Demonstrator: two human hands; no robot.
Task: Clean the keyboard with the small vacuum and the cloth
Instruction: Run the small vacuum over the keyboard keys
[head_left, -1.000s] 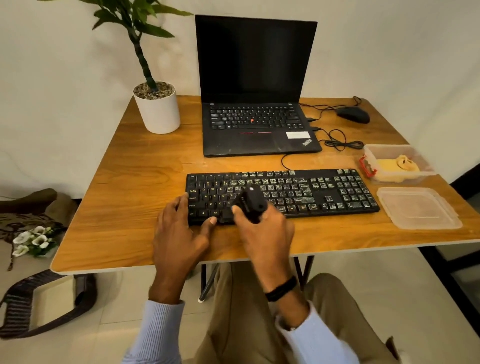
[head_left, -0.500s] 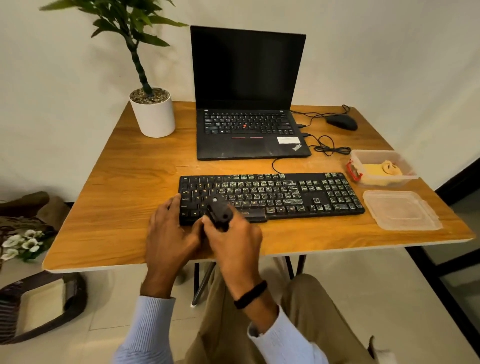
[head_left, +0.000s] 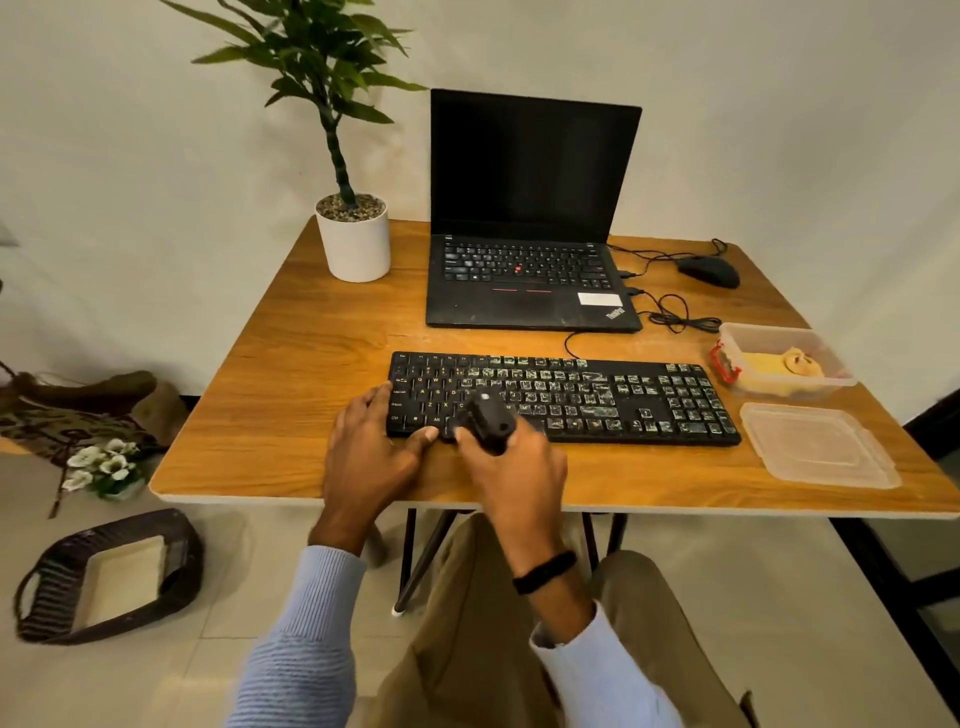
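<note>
A black keyboard (head_left: 597, 397) lies across the wooden table (head_left: 291, 374), most of its keys speckled with pale dust while the leftmost keys look cleaner. My right hand (head_left: 511, 475) grips a small black vacuum (head_left: 488, 418), tilted down onto the lower left keys. My left hand (head_left: 371, 449) rests on the keyboard's left end, fingers on its side and thumb on the front edge. A yellow cloth (head_left: 779, 364) sits in a clear container (head_left: 737, 332) to the right of the keyboard.
An open black laptop (head_left: 530, 280) stands behind the keyboard, with a mouse (head_left: 709, 271) and cables to its right. A potted plant (head_left: 353, 241) is at the back left. A clear lid (head_left: 818, 444) lies at the front right. A basket (head_left: 104, 577) sits on the floor.
The vacuum has moved left along the lower key rows, from near the middle to the left part. My left hand stays on the keyboard's left end. The view has shifted.
</note>
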